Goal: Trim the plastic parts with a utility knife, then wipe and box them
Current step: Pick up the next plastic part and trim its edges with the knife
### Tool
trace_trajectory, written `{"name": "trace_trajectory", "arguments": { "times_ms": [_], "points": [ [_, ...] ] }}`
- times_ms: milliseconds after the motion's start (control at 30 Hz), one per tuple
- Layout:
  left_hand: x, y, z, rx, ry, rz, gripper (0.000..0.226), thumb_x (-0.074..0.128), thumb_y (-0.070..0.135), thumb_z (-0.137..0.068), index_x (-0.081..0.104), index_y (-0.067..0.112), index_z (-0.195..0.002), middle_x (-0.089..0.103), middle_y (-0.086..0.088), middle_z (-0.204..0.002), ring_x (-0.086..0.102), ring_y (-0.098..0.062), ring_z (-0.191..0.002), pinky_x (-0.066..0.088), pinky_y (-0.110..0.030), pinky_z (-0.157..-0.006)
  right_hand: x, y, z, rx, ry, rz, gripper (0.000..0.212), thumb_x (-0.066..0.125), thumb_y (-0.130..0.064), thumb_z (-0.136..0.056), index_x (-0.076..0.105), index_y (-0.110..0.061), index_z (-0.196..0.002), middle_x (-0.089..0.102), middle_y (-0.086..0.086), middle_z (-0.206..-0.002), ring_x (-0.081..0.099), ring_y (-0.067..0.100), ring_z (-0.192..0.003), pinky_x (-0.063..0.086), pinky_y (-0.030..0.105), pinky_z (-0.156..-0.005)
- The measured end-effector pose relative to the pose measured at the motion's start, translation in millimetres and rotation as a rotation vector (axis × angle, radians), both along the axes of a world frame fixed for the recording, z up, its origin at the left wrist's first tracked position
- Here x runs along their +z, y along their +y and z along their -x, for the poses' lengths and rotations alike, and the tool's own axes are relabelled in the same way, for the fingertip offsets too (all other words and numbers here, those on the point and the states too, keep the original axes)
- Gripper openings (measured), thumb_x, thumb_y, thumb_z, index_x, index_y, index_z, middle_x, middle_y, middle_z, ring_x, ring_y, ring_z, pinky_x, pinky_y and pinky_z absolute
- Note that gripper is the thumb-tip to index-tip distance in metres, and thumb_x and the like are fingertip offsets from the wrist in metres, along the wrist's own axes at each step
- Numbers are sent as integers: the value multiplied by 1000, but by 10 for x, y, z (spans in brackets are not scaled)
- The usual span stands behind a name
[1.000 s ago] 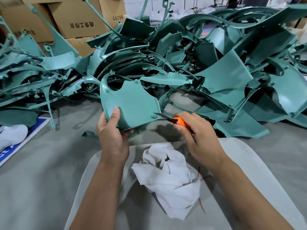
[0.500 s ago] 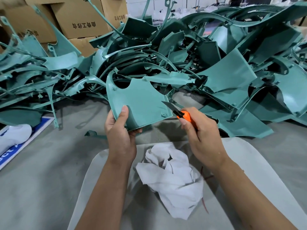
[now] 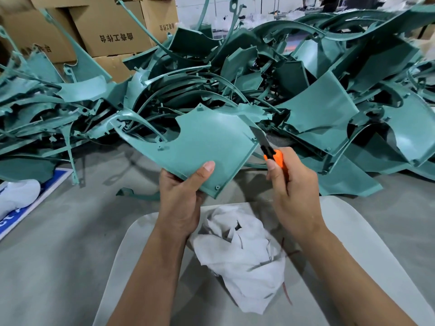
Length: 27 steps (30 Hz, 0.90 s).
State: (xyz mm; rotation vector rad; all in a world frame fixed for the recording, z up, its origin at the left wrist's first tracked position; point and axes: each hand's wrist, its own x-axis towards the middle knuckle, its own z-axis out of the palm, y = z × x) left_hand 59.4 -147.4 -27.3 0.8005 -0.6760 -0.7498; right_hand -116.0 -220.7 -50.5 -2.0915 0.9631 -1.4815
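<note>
- Head camera looks down on my two bare hands, held above a pale board on the grey floor.
- My left hand grips a teal plastic panel by its lower edge, thumb pressed flat on the near face, the other fingers curled behind it out of sight.
- The panel is lifted off the floor and tilted, its curved cut-out toward the upper left, one corner pointing down beside my left wrist.
- My right hand is wrapped around an orange utility knife, forefinger laid along the handle.
- The blade is extended and points up and left, lying against the panel's right edge near its upper corner.
- A crumpled white rag lies on the board between my forearms, below the panel.
- Behind my hands, a big heap of teal plastic parts spreads across the floor.
- Cardboard boxes with printed characters are stacked at the upper left, behind the heap.
- At the far left edge a white bundle rests on a blue and white sheet.
</note>
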Motion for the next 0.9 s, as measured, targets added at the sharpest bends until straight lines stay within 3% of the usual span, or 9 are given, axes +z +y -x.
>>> {"name": "trace_trajectory", "arguments": {
  "times_ms": [133,300,533,733,900],
  "points": [
    [-12,1,16,47,4,-7,41,74,-2,-71,81,35,-86,79,2,-98,76,-18,-92,63,-36,-77,-11,-27,16,-59,-58,-28,25,46,-25,-111,49,-12,-90,52,7,-68,45,26,-58,38,46,-54],
    [-15,-7,3,69,49,-38,52,77,-4,-69,63,19,-113,79,-1,-104,76,-23,-97,64,-41,-80,-21,-68,5,-80,-37,-35,25,46,-28,-111,47,-16,-89,49,4,-67,44,25,-58,38,47,-54],
    [-27,-7,52,9,54,-51,52,82,-4,-69,66,11,-116,78,-6,-106,76,-23,-94,63,-35,-76,-38,-93,-21,-65,-8,-22,24,48,-26,-111,47,-14,-90,45,1,-66,41,25,-59,36,44,-53],
    [-36,-23,115,-44,145,-62,44,73,-5,-78,66,7,-120,77,-11,-109,76,-24,-93,62,-33,-74,-9,-55,-19,-17,-14,-22,24,48,-26,-110,47,-14,-89,44,-1,-66,40,20,-59,33,34,-54],
    [-23,-30,148,-31,205,-67,58,72,2,-78,59,-1,-134,74,-16,-118,75,-26,-97,62,-34,-75,25,-7,-13,27,6,-7,23,47,-27,-110,49,-15,-90,45,-5,-67,41,15,-60,32,28,-56]
  ]
}}
